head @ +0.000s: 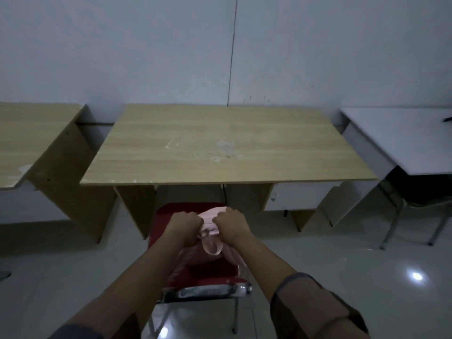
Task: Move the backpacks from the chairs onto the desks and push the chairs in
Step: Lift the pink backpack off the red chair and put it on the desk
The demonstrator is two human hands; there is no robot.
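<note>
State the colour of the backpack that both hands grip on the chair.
Pale pink backpack, shown in the head view.

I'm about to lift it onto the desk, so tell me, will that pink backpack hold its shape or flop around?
Probably floppy: the backpack looks like soft fabric, bunched where the left hand and right hand grip its top. A loose strap loop hangs down, so it may swing or snag on the chair. It seems light, though that's hard to judge.

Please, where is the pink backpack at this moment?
In the head view, the pink backpack sits low in the centre on the red chair, in front of the middle wooden desk, gripped by the left hand and right hand.
</note>
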